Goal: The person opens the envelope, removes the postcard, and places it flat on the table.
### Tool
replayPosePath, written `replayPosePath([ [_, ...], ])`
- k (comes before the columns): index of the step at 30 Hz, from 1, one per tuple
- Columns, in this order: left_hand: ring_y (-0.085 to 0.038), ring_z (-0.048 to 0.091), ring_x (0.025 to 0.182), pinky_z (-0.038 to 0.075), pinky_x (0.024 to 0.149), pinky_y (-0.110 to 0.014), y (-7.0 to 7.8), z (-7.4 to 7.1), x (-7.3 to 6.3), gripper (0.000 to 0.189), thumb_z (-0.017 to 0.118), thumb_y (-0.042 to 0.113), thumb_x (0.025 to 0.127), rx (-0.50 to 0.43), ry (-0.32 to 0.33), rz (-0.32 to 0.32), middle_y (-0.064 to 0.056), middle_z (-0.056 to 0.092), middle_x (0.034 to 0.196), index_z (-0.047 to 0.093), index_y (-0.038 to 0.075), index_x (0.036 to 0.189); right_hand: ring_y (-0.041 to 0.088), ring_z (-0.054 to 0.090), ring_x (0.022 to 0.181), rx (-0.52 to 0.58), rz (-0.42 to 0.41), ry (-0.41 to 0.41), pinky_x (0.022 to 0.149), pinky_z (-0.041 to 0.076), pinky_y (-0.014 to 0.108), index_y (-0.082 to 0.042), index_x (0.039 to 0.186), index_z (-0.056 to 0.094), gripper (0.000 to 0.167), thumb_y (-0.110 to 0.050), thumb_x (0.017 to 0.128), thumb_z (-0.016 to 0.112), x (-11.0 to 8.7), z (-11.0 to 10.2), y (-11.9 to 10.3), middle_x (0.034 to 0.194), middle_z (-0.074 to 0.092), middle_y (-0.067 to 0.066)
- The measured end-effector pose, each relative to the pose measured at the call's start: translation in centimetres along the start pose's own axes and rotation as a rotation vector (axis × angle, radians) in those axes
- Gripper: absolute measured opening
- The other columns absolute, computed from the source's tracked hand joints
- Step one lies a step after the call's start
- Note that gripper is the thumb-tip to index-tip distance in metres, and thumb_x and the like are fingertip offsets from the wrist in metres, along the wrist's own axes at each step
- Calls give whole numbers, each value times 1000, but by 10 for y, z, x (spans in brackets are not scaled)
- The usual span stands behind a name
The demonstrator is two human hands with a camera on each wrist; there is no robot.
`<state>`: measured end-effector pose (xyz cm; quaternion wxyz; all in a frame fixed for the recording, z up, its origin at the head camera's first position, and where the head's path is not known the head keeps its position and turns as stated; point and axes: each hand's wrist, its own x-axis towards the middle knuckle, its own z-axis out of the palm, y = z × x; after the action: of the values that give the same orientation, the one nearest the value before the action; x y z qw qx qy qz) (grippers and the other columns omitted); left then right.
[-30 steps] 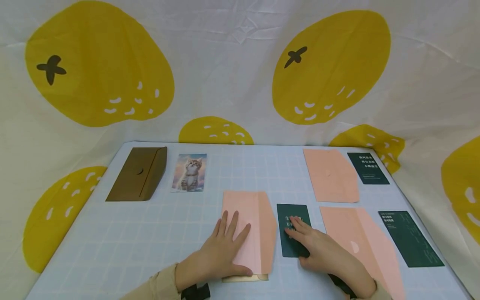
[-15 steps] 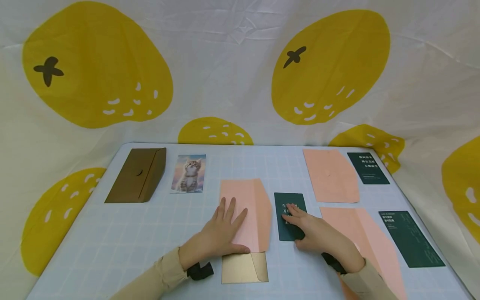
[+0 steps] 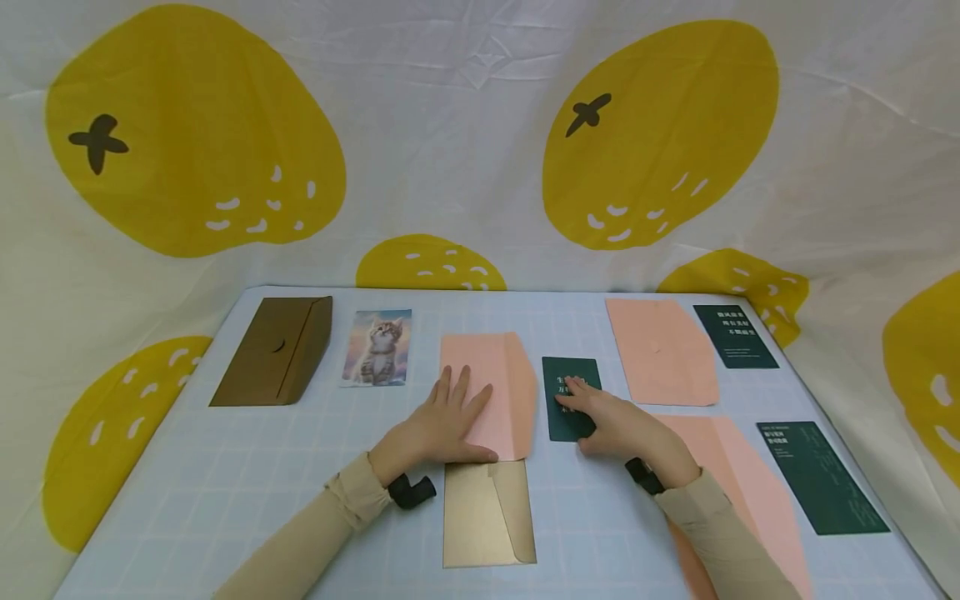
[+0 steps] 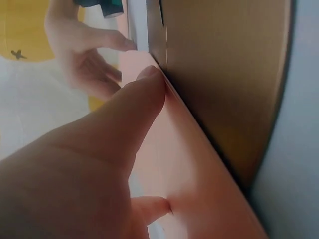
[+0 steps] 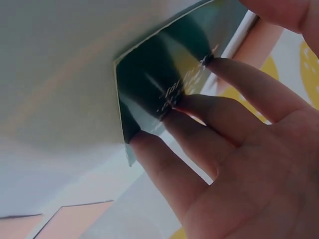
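Note:
My left hand [image 3: 435, 421] lies spread on a pink envelope [image 3: 480, 358], its flap [image 3: 523, 392] opened out to the right. In the left wrist view, the thumb [image 4: 142, 94] presses along the envelope's near edge. From under that edge a gold envelope [image 3: 483, 521] shows, flat on the table. To the right, my right hand [image 3: 618, 417] rests its fingertips on a dark green card [image 3: 558, 425] with white writing. The right wrist view has those fingers [image 5: 199, 129] reaching out over the card's printed face.
A brown envelope [image 3: 270, 350] and a kitten picture card [image 3: 378, 348] lie at the back left. On the right are two more pink envelopes [image 3: 660, 350], one partly beneath the right forearm, and two green cards [image 3: 735, 336]. A patterned cloth [image 3: 450, 125] hangs behind the table.
Both hands have slid away from me, taking the pink envelope and the green card towards the back. Much more of the gold envelope is now uncovered, and it stays in place.

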<state>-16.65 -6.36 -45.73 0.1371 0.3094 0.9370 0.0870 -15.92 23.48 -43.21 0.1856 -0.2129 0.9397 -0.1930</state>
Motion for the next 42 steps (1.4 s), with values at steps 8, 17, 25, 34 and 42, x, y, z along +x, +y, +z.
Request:
replayPosePath([
  [8, -52, -7, 145, 12, 117, -57, -10, -13, 23, 99, 57, 69, 87, -30, -41, -42, -27, -3, 162, 19, 14, 160, 45, 19, 146, 3, 4, -25, 105, 37, 58, -4, 149, 43, 74, -4, 81, 73, 22, -11, 6, 161, 16, 23],
  [17, -51, -7, 146, 9, 117, -57, -20, -24, 49, 96, 56, 69, 88, -41, -31, -103, -27, -3, 162, 20, 16, 160, 48, 15, 145, 2, 6, -48, 108, 29, 63, -2, 149, 42, 75, -4, 82, 73, 45, -24, 10, 161, 15, 26],
  [25, -51, -6, 146, 9, 117, -57, -32, -33, 68, 95, 57, 67, 88, -32, -30, -102, -27, -2, 162, 22, 15, 159, 46, 10, 147, 17, 26, -67, 111, 26, 59, -4, 152, 38, 77, -5, 83, 72, 63, -33, 14, 161, 13, 25],
  [34, -49, -10, 146, 3, 118, -56, -48, -34, 87, 95, 57, 66, 89, -55, -20, -100, -25, -6, 162, 19, 16, 160, 46, 9, 147, 37, 45, -68, 113, 23, 59, -7, 152, 39, 76, -7, 83, 72, 79, -38, 19, 162, 13, 23],
  [42, -47, -14, 146, -1, 117, -56, -53, -33, 89, 96, 59, 65, 88, -92, -24, -94, -24, -9, 162, 19, 16, 160, 44, 9, 148, 40, 36, -57, 114, 21, 58, -6, 151, 41, 76, -5, 80, 71, 85, -40, 20, 161, 14, 24],
])
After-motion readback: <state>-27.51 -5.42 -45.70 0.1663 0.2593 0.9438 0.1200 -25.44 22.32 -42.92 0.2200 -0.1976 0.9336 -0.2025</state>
